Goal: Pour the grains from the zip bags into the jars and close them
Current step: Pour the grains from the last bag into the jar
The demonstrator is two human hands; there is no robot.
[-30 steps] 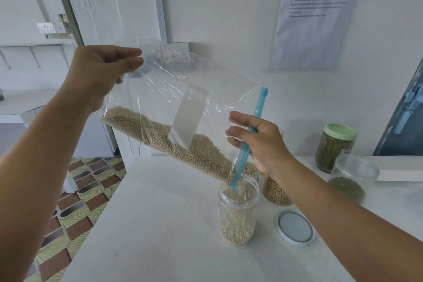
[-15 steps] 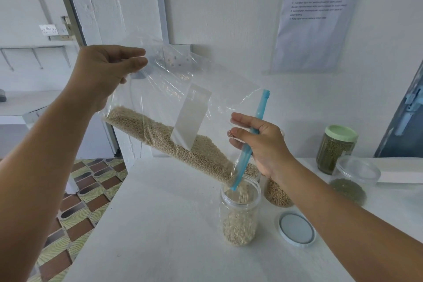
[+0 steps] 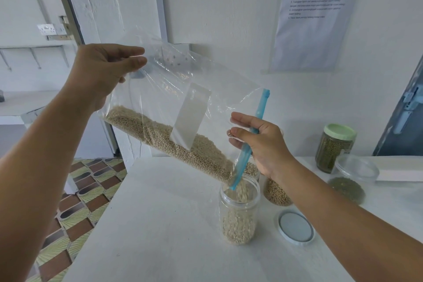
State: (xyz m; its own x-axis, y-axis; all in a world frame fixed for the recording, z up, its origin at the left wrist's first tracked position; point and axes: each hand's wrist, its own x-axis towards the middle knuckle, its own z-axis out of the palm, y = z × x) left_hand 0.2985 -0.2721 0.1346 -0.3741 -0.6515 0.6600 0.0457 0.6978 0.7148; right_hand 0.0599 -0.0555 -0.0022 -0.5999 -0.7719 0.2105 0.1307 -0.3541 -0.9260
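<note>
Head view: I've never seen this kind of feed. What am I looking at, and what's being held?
No machine here: a camera on a person's head looks down at their bare hands. The left hand pinches the raised bottom corner of a clear zip bag; the right hand grips its blue zip edge. Grains run into an open jar on the white table. Beside it lie a loose lid, another grain jar, a green-lidded jar and a clear tub.

Bright soft daylight, faint shadows, wide-angle edge bending, poster text perhaps too blurred
</note>
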